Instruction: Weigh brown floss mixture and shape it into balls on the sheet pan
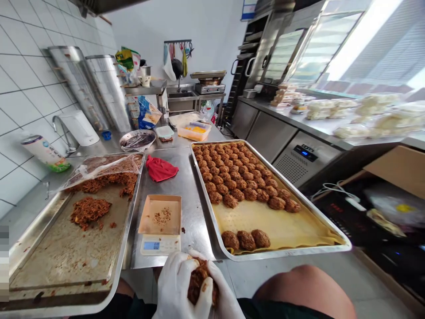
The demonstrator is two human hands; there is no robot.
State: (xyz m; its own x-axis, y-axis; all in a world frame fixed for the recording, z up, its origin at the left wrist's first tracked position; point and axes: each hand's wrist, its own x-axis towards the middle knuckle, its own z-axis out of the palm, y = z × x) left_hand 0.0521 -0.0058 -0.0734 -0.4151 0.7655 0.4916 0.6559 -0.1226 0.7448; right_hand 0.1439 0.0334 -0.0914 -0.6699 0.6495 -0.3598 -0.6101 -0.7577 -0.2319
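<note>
My left hand (pixel 173 283) and my right hand (pixel 226 288), both in white gloves, are wrapped round a brown ball of filling (pixel 198 281) just below the table edge. Ahead of them a digital scale (pixel 161 245) reads 0.0 and carries a square paper tray (pixel 176 215) with crumbs in it. On the left, a metal tray (pixel 66 257) holds loose brown filling (pixel 89 212), partly under plastic film (pixel 109 164). To the right stands a lined tray (pixel 259 223) with rows of shaped balls (pixel 232 173); three balls (pixel 246 240) sit apart at its near edge.
A red cloth (pixel 161 169) lies behind the scale. Further back are a film-covered bowl (pixel 137 139) and a plastic container (pixel 194 131) with something orange. A steel counter (pixel 318 126) with packed goods runs along the right, and an opened cardboard box (pixel 398 177) stands below it.
</note>
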